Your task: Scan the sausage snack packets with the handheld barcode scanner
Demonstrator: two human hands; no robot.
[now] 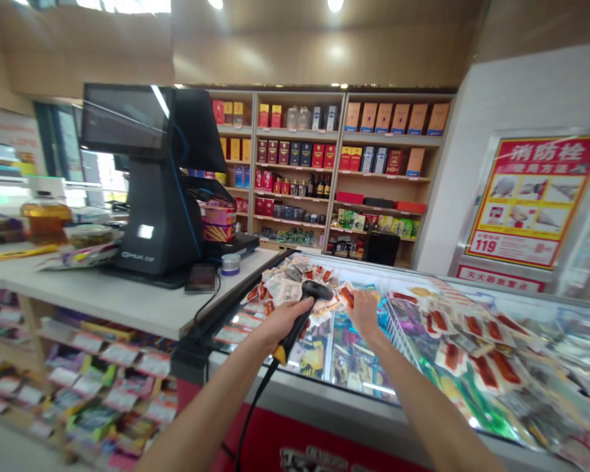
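Observation:
A black and yellow handheld barcode scanner (297,328) is in my left hand (282,322), its fingers wrapped round the handle and its cord hanging down. The scanner's head points right, toward my right hand (364,309). That hand is closed on a small clear packet of reddish-brown snack (347,296), held over the glass freezer top. Just behind and left of the scanner lies a pile of similar snack packets (285,283). More reddish packets (486,367) are spread over the glass to the right of my right arm.
A black point-of-sale terminal (157,210) stands on the white counter (142,305) at left, with a small round tub (230,264) beside it. The chest freezer (295,387) has a glass top. Shelves of boxes and bottles (295,154) line the back wall.

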